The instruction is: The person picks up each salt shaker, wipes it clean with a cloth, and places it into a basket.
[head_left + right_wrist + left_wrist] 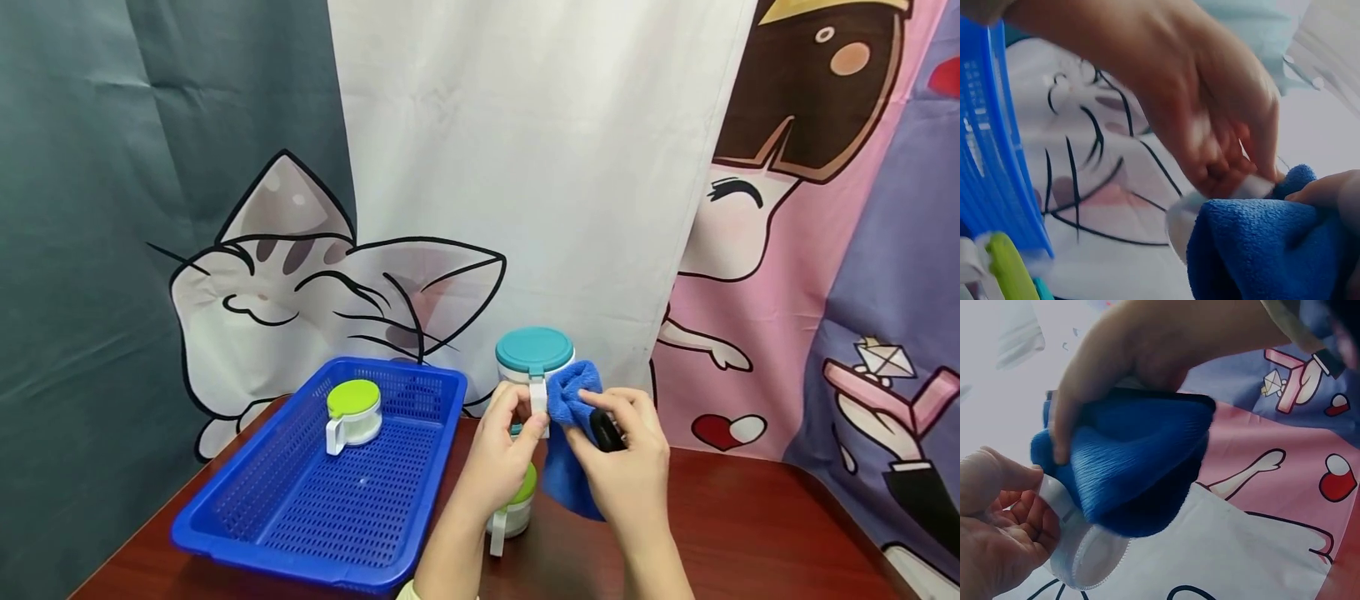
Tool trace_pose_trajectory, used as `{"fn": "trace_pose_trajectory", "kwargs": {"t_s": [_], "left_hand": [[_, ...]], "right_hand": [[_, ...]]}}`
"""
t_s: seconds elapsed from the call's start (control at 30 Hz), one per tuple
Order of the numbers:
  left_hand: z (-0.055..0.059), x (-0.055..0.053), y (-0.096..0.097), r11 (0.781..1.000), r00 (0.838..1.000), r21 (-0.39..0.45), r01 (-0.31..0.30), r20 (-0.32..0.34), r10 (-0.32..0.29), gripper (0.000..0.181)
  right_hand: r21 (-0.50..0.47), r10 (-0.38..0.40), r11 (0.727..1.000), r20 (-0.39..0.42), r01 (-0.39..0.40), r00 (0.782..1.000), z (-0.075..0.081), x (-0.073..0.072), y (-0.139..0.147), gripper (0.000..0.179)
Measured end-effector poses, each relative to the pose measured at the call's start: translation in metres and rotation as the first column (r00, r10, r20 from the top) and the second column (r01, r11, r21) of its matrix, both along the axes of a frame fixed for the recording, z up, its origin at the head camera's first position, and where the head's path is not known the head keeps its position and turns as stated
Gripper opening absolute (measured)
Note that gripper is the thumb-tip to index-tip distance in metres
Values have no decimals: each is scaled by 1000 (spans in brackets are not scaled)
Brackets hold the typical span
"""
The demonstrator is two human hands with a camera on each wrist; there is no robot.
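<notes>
In the head view a seasoning jar [535,347] with a teal lid, clear body and white handle is held up over the table. My left hand [498,446] grips it by the white handle [538,395]. A folded blue towel [567,479] is pinched in my right hand [628,458], its upper part pressed against the handle side of the jar. Some small black piece [606,430] shows among the right fingers; I cannot tell what it is. Seen from the left wrist, the towel [1141,469] covers much of the jar [1088,556].
Below my left hand, a green-lidded jar [512,517] stands on the red-brown table [720,517]. To the left lies a blue plastic basket [300,562] with another green-lidded jar [355,414] inside. A printed cloth backdrop [540,167] hangs behind the table.
</notes>
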State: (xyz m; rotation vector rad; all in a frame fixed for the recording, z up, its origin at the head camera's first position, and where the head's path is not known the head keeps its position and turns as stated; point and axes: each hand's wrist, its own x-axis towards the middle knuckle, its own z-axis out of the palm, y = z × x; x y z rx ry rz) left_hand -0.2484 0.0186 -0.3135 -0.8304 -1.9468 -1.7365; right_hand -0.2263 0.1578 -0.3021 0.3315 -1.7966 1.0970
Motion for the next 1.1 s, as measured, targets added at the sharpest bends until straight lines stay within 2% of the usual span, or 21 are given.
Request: {"fn": "trace_pose_trajectory", "kwargs": {"t_s": [0.13, 0.27, 0.43, 0.6, 0.77, 0.9, 1.1], "left_hand": [[1, 0, 0, 999, 999, 30, 19, 25, -20, 7], [3, 0, 0, 992, 996, 98, 77, 43, -81, 8], [4, 1, 0, 977, 990, 165, 137, 21, -142, 7], [3, -2, 4, 978, 991, 163, 134, 0, -136, 6], [1, -2, 4, 973, 993, 199, 113, 11, -118, 7], [5, 1, 2, 954, 987, 268, 134, 45, -151, 7], [10, 4, 0, 924, 975, 343, 170, 75, -207, 15]], "right_hand": [[1, -2, 1000, -28, 2, 1000, 0, 0, -1, 36], [-39, -40, 998, -29, 39, 999, -1, -3, 8, 34], [-80, -75, 994, 5, 75, 997, 0, -5, 14, 33], [-39, -41, 998, -24, 41, 999, 1, 0, 2, 35], [-7, -12, 1000, -65, 12, 998, 1, 2, -6, 38], [-48, -31, 998, -56, 29, 998, 1, 0, 2, 35], [-110, -80, 990, 42, 85, 996, 4, -1, 18, 32]]}}
